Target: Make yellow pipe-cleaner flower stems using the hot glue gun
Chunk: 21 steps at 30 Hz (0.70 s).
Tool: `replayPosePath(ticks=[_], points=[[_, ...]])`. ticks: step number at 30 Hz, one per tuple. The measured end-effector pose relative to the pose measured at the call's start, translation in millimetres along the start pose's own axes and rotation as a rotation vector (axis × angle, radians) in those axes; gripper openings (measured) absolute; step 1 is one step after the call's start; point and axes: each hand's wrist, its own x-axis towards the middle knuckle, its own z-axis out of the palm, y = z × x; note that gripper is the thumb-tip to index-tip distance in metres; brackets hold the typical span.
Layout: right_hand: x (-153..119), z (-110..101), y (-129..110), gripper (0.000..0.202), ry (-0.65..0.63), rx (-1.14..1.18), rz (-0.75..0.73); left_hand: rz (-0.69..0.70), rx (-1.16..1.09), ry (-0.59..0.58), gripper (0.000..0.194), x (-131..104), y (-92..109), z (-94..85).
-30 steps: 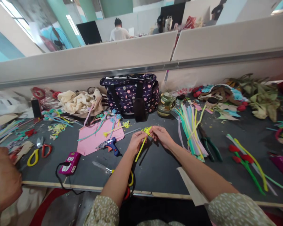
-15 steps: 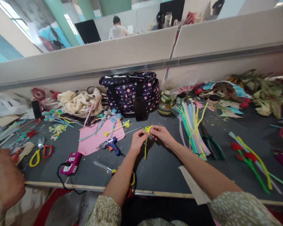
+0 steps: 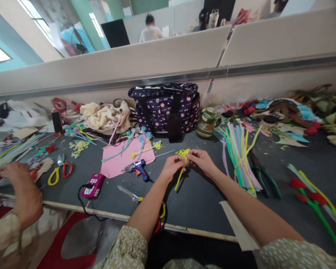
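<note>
Close together above the dark table, my left hand (image 3: 174, 167) and my right hand (image 3: 201, 160) both pinch a yellow pipe cleaner (image 3: 179, 180). Its lower end hangs below my left fingers, slanting down to the left. A pile of short yellow clippings (image 3: 182, 152) lies just behind my fingertips. Left of my hands, a blue glue gun (image 3: 140, 169) rests partly on a pink sheet (image 3: 112, 164). A bundle of pastel pipe cleaners (image 3: 240, 157) lies to the right, beside green-handled pliers (image 3: 264, 175).
A patterned dark bag (image 3: 154, 112) stands at the back with a phone (image 3: 174, 127) against it. Next to it is a green jar (image 3: 207, 123). Scissors (image 3: 61, 170) and a purple power strip (image 3: 93, 185) lie left. A co-worker's hand (image 3: 24, 186) is at far left.
The view has turned slightly left, so the table things appear farther right. The pipe cleaner's hanging end now slants more. My hands remain pinched together on it.
</note>
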Motion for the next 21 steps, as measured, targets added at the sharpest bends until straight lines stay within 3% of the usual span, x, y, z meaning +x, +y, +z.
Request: replayPosePath(ticks=[4,12,17,21], points=[[0,1,1,0.033,0.045,-0.045,-0.044,0.061,0.018,0.030,0.023,1,-3,1.2],[6,-14,2,0.030,0.227,-0.011,-0.095,-0.019,0.073,-0.015,0.027,0,-6,-1.4],[11,-23,-4,0.029,0.369,0.222,-0.077,-0.034,0.089,-0.079,0.033,3,-6,-8.5],[16,-33,-6,0.025,0.503,0.430,-0.110,-0.048,0.084,-0.207,0.034,-1,2,-13.1]])
